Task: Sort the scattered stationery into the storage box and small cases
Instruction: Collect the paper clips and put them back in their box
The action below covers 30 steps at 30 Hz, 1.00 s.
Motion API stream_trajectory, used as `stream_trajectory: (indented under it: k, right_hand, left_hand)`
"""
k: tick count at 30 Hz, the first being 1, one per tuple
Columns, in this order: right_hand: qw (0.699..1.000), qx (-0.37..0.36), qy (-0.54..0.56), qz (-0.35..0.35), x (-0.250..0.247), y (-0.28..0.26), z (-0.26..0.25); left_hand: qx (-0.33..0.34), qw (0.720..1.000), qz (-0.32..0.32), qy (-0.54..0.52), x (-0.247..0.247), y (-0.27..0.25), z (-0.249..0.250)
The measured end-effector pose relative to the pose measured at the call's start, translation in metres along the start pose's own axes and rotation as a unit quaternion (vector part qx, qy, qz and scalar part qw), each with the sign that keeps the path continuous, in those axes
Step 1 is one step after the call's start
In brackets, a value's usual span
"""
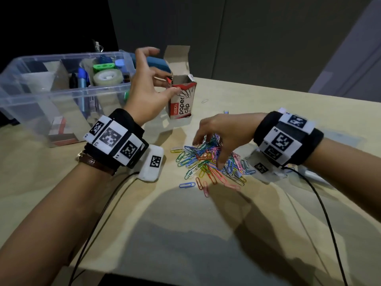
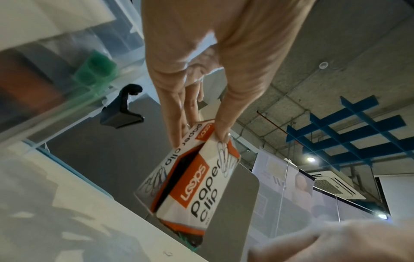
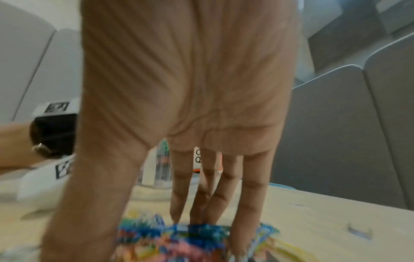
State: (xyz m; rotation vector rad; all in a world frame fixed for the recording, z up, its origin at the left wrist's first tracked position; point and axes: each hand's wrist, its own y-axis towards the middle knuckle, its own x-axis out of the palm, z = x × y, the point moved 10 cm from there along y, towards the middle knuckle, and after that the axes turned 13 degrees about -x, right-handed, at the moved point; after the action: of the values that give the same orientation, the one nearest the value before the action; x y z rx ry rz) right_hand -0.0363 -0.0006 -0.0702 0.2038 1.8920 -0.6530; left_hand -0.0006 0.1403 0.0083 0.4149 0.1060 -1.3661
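Paper clips (image 1: 208, 162) heaped (many colours), right hand (image 1: 222, 135) grasping some.

clip pile (image 3: 197, 242) blurred — fingertips buried.

Clear glossy plastic storage box (image 1: 61, 93), matt printed cardboard paper clip carton (image 1: 181, 100), shiny colour-coated paper clips (image 1: 206, 162), all on a smooth pale wood-look tabletop (image 1: 268, 203).
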Motion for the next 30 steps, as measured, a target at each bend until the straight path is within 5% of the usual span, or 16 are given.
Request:
stream_trajectory:
  k: [5,11,15,22,30]
  right_hand:
    - [0.999,-0.013,0.034,0.04,0.001,0.005,0.002]
    - [0.992,0.041,-0.084,0.088,-0.008,-0.007,0.015]
    - [0.982,0.045,0.015,0.18,-0.032,-0.027,0.026]
    - [0.884,0.032,0.308,0.351,-0.073,-0.064,0.042]
    - [0.781,-0.034,0.357,0.512,-0.099,-0.038,0.034]
  left_hand:
    - [-0.053,0.997,-0.056,0.008,0.016,0.0,-0.012]
    - [-0.106,0.993,-0.054,-0.004,0.015,0.002,-0.027]
    - [-0.134,0.987,-0.087,-0.027,0.021,-0.004,-0.032]
    - [-0.138,0.976,-0.164,-0.039,0.037,-0.012,-0.028]
    - [-0.142,0.97,-0.195,-0.041,0.045,-0.015,-0.026]
